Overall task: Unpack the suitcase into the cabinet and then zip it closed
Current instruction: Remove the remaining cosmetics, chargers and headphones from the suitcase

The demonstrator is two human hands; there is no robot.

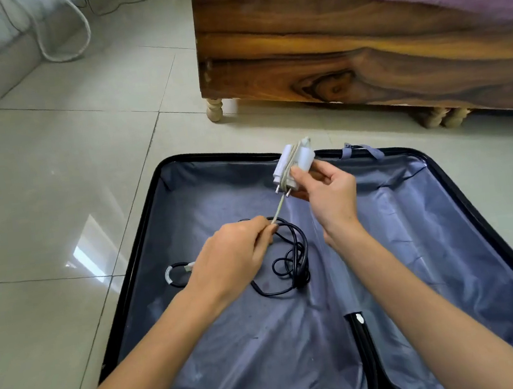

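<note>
Open suitcase (144, 237) lying on tiled floor near wooden bed (328, 44). My right hand (331, 196) is gripping white charger (293, 165), pale cord (278, 207) wound round it. My left hand (233, 253) is pinching cord's loose end, cord running taut between hands. Dark cable (291, 263) is lying tangled on lining, just under left hand. Risks I'm judging: pinch slipping, so wraps spring loose; cord end snagging dark cable and dragging it along. Cabinet not in view.

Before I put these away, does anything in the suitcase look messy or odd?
Only the dark cable, lying in a loose tangle on the suitcase lining beside the left hand. The white charger in the right hand has its cord wound round it, the left hand pinching the free end. Nothing looks damaged.
</note>
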